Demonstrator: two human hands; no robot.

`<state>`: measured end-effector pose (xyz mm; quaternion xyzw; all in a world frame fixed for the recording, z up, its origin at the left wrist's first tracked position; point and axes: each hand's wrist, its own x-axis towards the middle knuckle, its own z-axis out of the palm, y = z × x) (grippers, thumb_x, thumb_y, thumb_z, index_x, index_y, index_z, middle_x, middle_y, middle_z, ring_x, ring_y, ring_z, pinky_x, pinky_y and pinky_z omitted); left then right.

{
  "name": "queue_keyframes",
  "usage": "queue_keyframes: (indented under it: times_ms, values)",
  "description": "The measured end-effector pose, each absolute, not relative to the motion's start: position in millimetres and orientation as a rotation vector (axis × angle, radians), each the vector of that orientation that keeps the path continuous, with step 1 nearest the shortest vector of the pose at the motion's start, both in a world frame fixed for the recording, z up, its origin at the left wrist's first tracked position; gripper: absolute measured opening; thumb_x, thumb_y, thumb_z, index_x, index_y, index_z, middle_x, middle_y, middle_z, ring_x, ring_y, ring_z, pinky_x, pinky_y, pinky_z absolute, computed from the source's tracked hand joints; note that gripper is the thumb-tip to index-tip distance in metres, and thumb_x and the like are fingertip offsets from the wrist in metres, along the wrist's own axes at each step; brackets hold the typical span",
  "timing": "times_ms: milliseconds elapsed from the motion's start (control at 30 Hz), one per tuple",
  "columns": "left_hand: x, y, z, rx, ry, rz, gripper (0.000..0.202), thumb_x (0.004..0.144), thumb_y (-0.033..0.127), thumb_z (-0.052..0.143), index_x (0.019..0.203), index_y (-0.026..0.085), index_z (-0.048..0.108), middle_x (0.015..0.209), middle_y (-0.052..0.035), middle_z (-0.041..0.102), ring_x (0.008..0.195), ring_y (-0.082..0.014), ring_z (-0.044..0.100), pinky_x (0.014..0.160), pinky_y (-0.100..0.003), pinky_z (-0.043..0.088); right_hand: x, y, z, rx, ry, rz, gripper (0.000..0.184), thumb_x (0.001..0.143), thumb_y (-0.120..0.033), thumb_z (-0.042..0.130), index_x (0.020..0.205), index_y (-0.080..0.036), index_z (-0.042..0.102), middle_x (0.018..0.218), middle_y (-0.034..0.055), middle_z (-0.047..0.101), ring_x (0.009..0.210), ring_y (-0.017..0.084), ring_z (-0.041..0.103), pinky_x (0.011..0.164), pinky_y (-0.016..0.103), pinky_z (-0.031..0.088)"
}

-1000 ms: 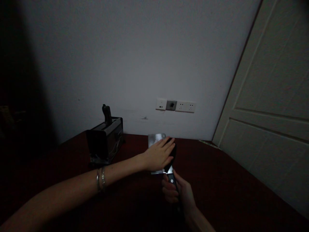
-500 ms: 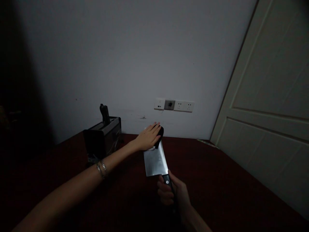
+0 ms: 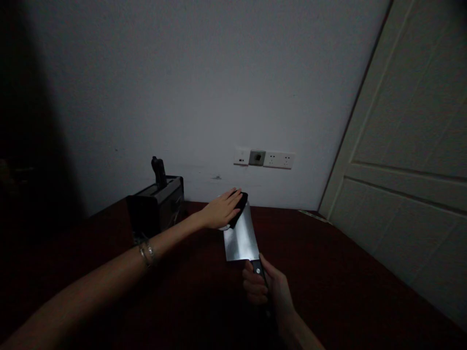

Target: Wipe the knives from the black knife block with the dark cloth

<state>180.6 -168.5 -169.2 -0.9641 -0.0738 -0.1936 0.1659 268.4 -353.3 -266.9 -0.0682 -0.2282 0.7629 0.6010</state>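
Cleaver [image 3: 243, 241] juts forward from the right hand [image 3: 270, 287] — curled tight around the handle [image 3: 258, 270].

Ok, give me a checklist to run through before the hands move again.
1. Cleaver held by its handle in the right hand: ok.
2. Left hand laid over the dark pad: ok.
3. Left hand clear of the cutting edge: cannot tell; hand and pad cover part of it.
4. Dark box apart from the cleaver: ok.
5. Good light: not ok; the scene is dim.
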Motion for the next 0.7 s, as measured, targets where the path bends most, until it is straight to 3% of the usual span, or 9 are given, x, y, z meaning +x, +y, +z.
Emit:
queue_keyframes:
  times_ms: [333, 700]
  values:
    - [163, -232, -187, -2.716, -0.058, -0.530, 0.058, 0.090, 0.040, 0.027, 0.137, 0.007, 0.017, 0.146, -0.0116, 0.011, 0.134, -0.0217, 0.001, 0.109, -0.033, 0.014, 274, -356, -266, -0.219, -0.493, 1.692, 0.027, 0.075, -0.035, 0.060, 0.069, -0.010, 0.055, 0.049, -0.0084, 0.032, 0.036, 0.000, 0.019, 0.031, 0.010, 0.020]
    - [168, -256, -180, -2.717, 0.024, -0.548, 0.057, 0.090, 0.040, 0.032, 0.136, 0.009, 0.022, 0.146, -0.0107, 0.012, 0.134, -0.0222, 0.000, 0.108, -0.035, 0.016, 272, -355, -263, -0.321, -0.575, 1.697, 0.037, 0.071, -0.044, 0.062, 0.055, -0.013, 0.050, 0.042, -0.0075, 0.034, 0.033, 0.001, 0.019, 0.030, 0.013, 0.019]
